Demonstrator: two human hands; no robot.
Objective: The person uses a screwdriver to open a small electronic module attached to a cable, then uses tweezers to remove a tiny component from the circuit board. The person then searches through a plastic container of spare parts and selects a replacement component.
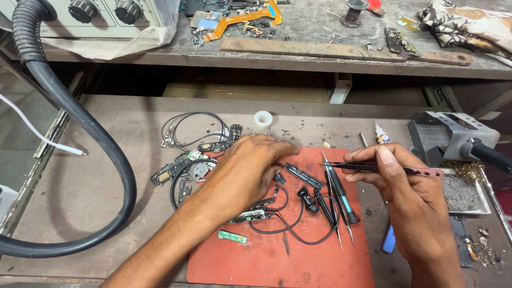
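We are looking down on a brown counter (106,176), and a thick black corrugated hose (80,122) is curving across its left part. Behind it, a grey shelf (320,58) is carrying a cream box with 2 black knobs (106,10), an orange flex strip (242,18) and a long wooden ruler (320,49). A red work mat (277,261) is lying on the counter near its front edge, and both hands are working over it.

To the right, a grey metal stand (442,133) is holding a tool with a black handle (488,154), just above a tray of grey and brass shavings (461,186).

Our left hand (245,170) is resting palm down over the mat's upper left, its fingers curled loosely and pressing toward a small black part (279,178); we cannot tell whether they are gripping anything. Our right hand (397,181) is pinching a pair of black tweezers (373,168), held level with the tips pointing left toward the left hand.

A black earphone cable (290,226) is looping across the mat, beside a precision screwdriver (341,194). Small circuit boards (181,170) and thin wires are lying scattered left of the mat, a white plastic spool (262,121) is standing behind it, and a small green board (232,237) is sitting near its left edge.
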